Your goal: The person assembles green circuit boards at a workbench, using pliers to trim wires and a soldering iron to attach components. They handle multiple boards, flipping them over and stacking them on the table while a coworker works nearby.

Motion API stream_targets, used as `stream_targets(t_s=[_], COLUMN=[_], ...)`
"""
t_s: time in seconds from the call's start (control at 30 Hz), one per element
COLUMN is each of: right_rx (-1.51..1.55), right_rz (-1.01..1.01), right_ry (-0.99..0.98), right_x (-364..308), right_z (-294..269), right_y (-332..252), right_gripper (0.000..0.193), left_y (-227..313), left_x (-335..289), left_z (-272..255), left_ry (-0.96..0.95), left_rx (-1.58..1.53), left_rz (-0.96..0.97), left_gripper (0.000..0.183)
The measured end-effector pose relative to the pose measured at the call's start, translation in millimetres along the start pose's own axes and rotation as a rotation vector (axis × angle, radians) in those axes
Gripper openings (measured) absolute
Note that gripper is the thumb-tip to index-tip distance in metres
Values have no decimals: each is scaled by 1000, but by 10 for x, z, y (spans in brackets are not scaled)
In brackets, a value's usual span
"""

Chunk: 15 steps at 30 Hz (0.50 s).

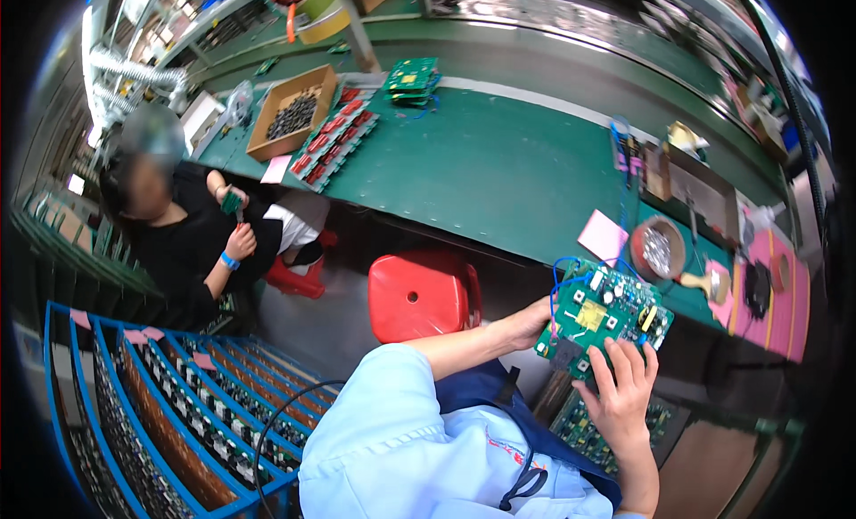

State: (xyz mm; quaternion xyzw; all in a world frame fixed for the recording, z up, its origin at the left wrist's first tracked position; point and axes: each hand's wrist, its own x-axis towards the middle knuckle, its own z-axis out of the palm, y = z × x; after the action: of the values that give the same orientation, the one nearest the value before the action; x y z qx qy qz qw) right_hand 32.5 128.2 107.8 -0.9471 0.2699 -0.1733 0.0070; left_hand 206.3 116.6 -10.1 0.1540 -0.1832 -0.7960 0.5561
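Observation:
A green circuit board [590,316] with blue wires, a yellow patch and several raised parts is held up just past the table's near edge. My left hand [533,325] grips its left side, the fingertips partly hidden behind the board. Across its lower right part lie the stretched fingers of my right hand [621,390], thumb apart, touching the board. Beneath my right hand, more green circuit boards [655,423] lie lower down. A red-brown round bowl [657,248] with silvery contents stands beyond the held board, beside a pink paper sheet [604,235].
A green worktable [481,162] carries stacked boards [412,78], a cardboard box [292,113] of dark parts, a brush [709,284] and a metal tray [703,193]. A red stool [415,296] stands ahead. Blue racks [169,385] fill the lower left; a seated person [183,225] works at left.

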Motion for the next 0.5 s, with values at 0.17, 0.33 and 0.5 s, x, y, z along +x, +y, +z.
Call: stream_targets(t_s=[0.17,0.33,0.5], right_rx=[-51,-72,-93], right_rz=[193,352,562], right_ry=[67,90,136], right_x=[-893,-1440,-1819], right_z=[-184,-297,-220], right_y=[-286,-552,-696], right_gripper=[54,54,53], left_y=[-708,-1122,-1484], left_x=[-90,-246,-120], left_z=[312,557,389], left_ry=[-57,-32,-68], left_rx=[-26,26,148], left_rz=[-166,-359,-622], left_gripper=[39,44,39])
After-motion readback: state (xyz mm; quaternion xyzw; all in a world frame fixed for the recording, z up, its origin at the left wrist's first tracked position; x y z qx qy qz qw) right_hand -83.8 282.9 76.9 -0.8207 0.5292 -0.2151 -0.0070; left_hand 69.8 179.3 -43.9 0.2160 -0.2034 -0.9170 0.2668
